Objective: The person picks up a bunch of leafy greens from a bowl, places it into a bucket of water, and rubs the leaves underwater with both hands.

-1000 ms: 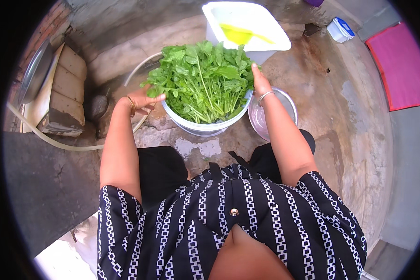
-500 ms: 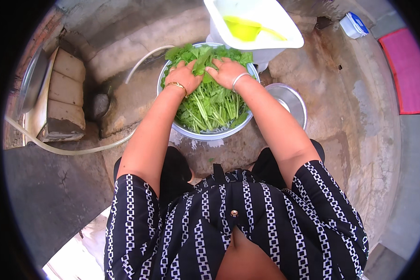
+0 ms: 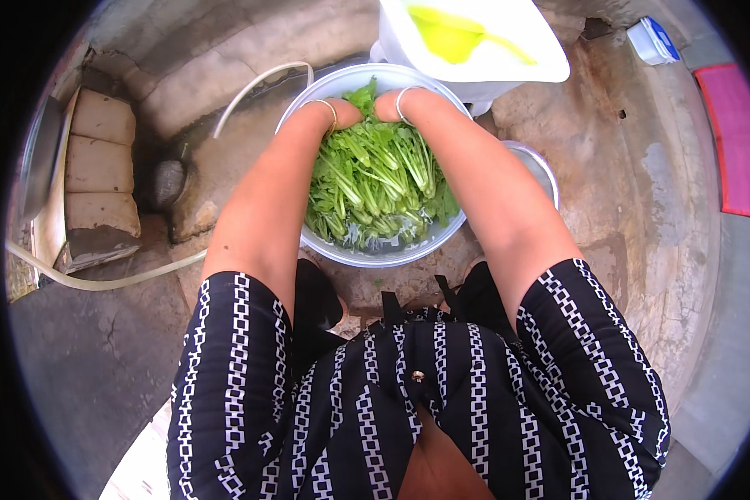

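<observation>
A round, pale basin holds a heap of leafy greens with light green stalks, sitting in water. My left hand, with a gold bangle at the wrist, is sunk among the leaves at the basin's far side. Beside it, my right hand, wearing a silver bangle, dips into the same far part. Greens and water hide the fingers of both hands, so their grip does not show. The stalk ends point toward me, over the near half of the basin.
A white tub holding a yellow-green dipper stands behind the basin. A metal bowl is partly hidden by my right arm. A pale hose curves along the left, near a brick block. A blue-lidded container is far right.
Both hands have gone from resting on top of the leaves to deep in the basin, wrists lower. Leaves at the far rim have been pushed down, and the greens are wetter with more water showing.
</observation>
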A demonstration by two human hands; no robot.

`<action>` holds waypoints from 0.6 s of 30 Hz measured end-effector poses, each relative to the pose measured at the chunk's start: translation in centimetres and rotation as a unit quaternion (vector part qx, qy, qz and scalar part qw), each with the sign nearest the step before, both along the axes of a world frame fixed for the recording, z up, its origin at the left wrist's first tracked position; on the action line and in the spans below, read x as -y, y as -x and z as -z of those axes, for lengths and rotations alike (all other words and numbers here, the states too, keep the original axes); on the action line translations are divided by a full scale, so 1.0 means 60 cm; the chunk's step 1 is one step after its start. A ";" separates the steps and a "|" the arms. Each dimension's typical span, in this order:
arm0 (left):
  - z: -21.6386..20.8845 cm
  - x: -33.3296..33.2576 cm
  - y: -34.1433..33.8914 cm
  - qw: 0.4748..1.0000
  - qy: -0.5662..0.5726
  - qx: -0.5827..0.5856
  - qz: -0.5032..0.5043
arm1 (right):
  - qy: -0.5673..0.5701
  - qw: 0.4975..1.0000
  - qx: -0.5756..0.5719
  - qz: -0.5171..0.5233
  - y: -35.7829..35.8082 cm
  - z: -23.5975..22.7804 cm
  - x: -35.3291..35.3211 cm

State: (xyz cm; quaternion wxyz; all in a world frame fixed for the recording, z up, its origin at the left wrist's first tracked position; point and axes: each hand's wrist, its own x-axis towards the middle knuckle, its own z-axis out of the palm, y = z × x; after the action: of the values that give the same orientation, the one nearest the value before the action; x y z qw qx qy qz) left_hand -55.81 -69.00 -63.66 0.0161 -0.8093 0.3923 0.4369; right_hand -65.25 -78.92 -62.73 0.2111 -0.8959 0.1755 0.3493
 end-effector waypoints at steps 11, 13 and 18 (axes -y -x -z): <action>0.074 0.027 -0.031 0.997 -0.054 -0.031 0.043 | -0.018 0.986 0.024 0.166 -0.038 0.093 0.016; 0.106 0.031 -0.039 0.994 -0.064 -0.009 0.087 | -0.014 0.984 0.038 0.176 -0.041 0.111 0.016; 0.155 0.039 -0.046 0.981 0.001 0.092 0.173 | 0.018 0.983 0.079 0.167 -0.040 0.163 0.016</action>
State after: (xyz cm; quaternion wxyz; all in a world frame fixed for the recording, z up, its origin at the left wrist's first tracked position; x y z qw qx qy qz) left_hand -53.06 -71.32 -72.97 0.1267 -0.7658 0.5237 0.3511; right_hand -62.83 -79.89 -72.52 0.2636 -0.8823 0.3119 0.2342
